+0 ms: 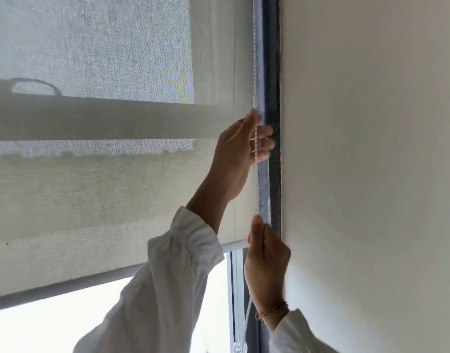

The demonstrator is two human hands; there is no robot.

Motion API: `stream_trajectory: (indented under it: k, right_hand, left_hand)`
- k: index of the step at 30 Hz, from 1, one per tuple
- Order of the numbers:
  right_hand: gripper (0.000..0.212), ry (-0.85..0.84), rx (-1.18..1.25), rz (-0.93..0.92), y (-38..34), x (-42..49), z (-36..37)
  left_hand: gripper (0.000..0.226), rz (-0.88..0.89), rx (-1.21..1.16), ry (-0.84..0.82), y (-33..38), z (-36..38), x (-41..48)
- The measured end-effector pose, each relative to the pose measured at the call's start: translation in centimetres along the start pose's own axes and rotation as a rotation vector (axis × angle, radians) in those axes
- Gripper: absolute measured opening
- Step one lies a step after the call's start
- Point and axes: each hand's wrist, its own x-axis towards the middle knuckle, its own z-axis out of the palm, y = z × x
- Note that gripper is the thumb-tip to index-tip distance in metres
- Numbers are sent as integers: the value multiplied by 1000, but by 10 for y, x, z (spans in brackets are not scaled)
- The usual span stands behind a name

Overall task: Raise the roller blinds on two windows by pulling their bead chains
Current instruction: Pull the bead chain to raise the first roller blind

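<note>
A pale woven roller blind [104,189] covers most of the window, and its grey bottom bar [66,286] slants across the lower left. The white bead chain [256,72] hangs along the blind's right edge, beside the dark window frame. My left hand [237,151] is raised with its fingers curled around the chain at mid height. Lower down, my right hand [265,266] is closed on the same chain, close to the wall. Below this hand the chain runs down to a small clear fitting [237,347].
A plain white wall [371,174] fills the right half, right beside both hands. The dark window frame strip [274,72] runs vertically between blind and wall. Bright uncovered glass [66,327] shows below the bottom bar. Both sleeves are white.
</note>
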Motion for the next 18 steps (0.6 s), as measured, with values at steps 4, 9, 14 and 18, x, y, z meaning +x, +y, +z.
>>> stream_trajectory:
  k: [4, 9, 14, 18]
  right_hand:
    - [56, -47, -54, 72, 13, -26, 0]
    - [44, -104, 159, 497, 29, -15, 0]
    - [35, -49, 423, 724, 30, 45, -3]
    - [20, -156, 531, 665, 11, 91, 1]
  left_hand:
    - [42, 55, 162, 209, -25, 9, -11]
    - [40, 220, 275, 237, -52, 1, -18]
    - [39, 194, 398, 228, -85, -19, -37]
    - [36, 103, 433, 246, -116, -28, -68]
